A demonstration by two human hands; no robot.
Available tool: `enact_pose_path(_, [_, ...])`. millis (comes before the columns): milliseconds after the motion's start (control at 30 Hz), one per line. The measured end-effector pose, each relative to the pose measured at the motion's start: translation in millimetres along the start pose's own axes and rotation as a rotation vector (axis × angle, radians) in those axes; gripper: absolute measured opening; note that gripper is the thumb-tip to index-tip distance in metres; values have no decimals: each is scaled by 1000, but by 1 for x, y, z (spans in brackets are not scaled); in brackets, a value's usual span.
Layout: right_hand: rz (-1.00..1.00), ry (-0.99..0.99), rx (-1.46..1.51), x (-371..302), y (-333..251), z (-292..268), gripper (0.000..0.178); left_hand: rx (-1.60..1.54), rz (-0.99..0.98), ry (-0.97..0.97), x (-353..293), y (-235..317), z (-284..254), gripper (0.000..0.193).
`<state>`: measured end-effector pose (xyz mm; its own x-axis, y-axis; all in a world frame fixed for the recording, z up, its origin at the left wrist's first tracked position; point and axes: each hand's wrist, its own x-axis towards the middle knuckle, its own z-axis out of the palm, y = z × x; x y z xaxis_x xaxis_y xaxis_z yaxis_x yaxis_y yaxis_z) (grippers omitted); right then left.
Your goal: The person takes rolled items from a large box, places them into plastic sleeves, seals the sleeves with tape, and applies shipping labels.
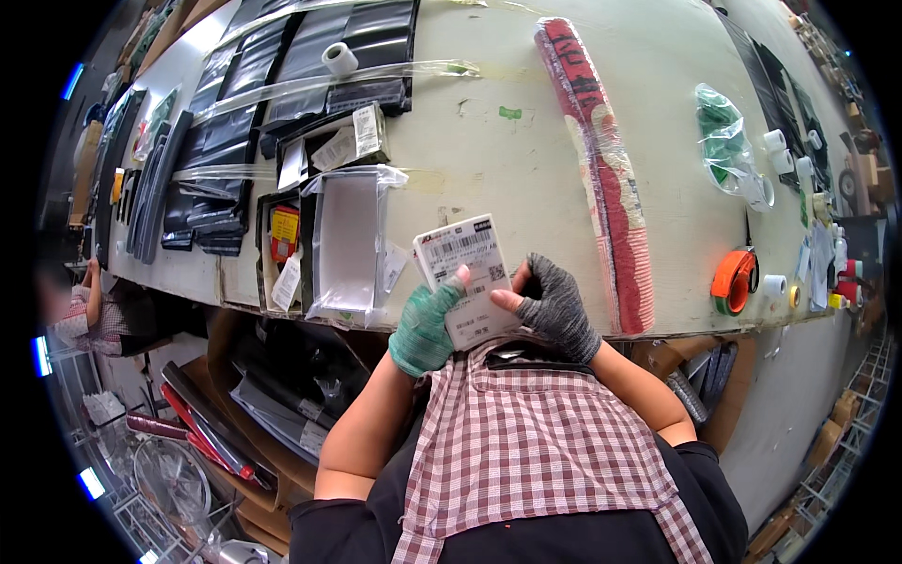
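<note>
My left hand (427, 324), in a green fingerless glove, grips a stack of white printed labels (462, 252) at its left side, thumb on top. The labels carry barcodes and a square code and are tilted up in front of my apron. My right hand (561, 310), in a grey fingerless glove, has its fingers curled and its thumb tip on the labels' right edge. To the right, a long rolled item in red and cream patterned fabric (606, 179), wrapped in clear plastic, lies on the table (479, 141), apart from both hands.
Left of the labels are a white open box (349, 246) with clear film and small boxes with a red-yellow pack (284, 233). Black plastic bags (211, 174) lie beyond. An orange tape roll (733, 282) and a green plastic-wrapped bundle (723, 141) are at right. Another person (89, 310) is at far left.
</note>
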<state>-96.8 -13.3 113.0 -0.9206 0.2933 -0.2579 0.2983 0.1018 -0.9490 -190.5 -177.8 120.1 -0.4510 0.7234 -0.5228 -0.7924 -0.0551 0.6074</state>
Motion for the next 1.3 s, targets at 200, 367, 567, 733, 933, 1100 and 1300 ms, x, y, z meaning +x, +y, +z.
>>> enact_pose_path(200, [-15,13,67,-2,7,-3,27,-173,110,-9,-5,3,-2,55])
enact_pose_path(367, [21,-16,320,-4,3,2,31,94,234,79,-8,5,-6,44])
enact_pose_path(567, [100,-117,204,-5,0,-1,45,221,188,135,-12,5,0,45])
enact_pose_path(733, [287,-203,488,-2,5,-6,49,141,196,50,-16,12,5,51])
enact_pose_path(933, [324,-269,638,-2,11,-3,55,152,168,7,-19,15,11,57])
enact_pose_path(1100, [421,-377,763,-2,13,-5,58,230,175,33,-18,15,14,57])
enact_pose_path(1300, [425,-413,864,-3,15,-4,64,240,127,38,-15,10,21,57])
